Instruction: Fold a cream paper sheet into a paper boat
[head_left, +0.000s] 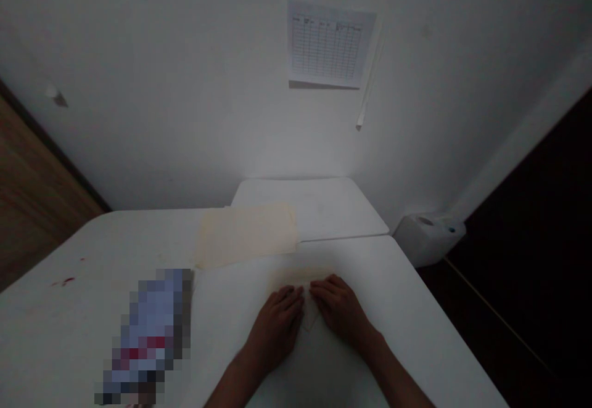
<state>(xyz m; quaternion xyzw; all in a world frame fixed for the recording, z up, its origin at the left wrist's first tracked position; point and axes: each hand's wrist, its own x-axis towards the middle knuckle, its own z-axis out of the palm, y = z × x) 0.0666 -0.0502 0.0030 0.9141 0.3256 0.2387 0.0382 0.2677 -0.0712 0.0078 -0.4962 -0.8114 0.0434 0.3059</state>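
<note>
My left hand (276, 329) and my right hand (339, 309) lie flat, side by side, on a folded cream sheet (298, 277) of paper or thin card. Their fingertips nearly meet over it. A pointed fold of the sheet shows between my wrists, and my hands hide much of the rest. Beyond them, a larger cream sheet (246, 235) lies flat across the join of the white table (393, 315) and a second white table (314, 206).
A long pixelated blue, white and red object (150, 334) lies left of my hands, with small red stains (65, 281) beyond it. A gridded paper chart (329, 44) hangs on the wall. A white box (428, 238) stands right of the tables; a wooden panel (32, 186) stands left.
</note>
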